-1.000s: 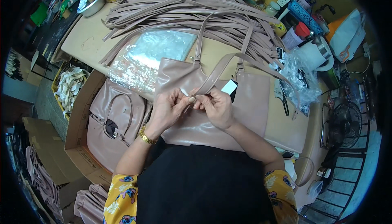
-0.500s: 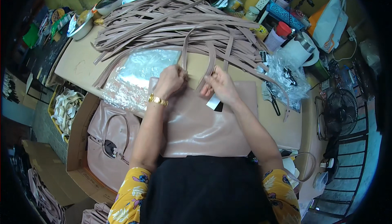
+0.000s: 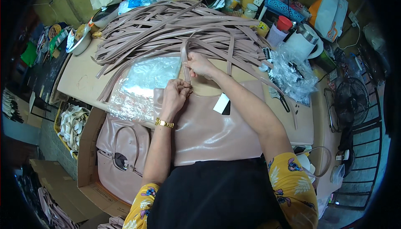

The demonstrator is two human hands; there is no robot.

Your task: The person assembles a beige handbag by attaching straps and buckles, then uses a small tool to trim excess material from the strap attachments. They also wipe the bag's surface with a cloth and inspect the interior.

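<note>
We see a glossy dusty-pink tote bag (image 3: 217, 139) lying flat on the table (image 3: 77, 76), just in front of the black apron (image 3: 209, 195). Our left hand (image 3: 175, 95) has its fingers pinched at the bag's upper left edge, by the handle base; we cannot tell exactly what they grip. Above it, our right hand (image 3: 200, 65) closes its fingers on an upright strap (image 3: 184, 55). A white tag (image 3: 220, 103) rests on the bag. Beyond lies a heap of matching straps (image 3: 167, 24); to the left, a cardboard box (image 3: 88, 158) holds another handbag (image 3: 123, 177).

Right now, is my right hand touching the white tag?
No, the right hand holds a strap, away from the white tag on the bag.
</note>
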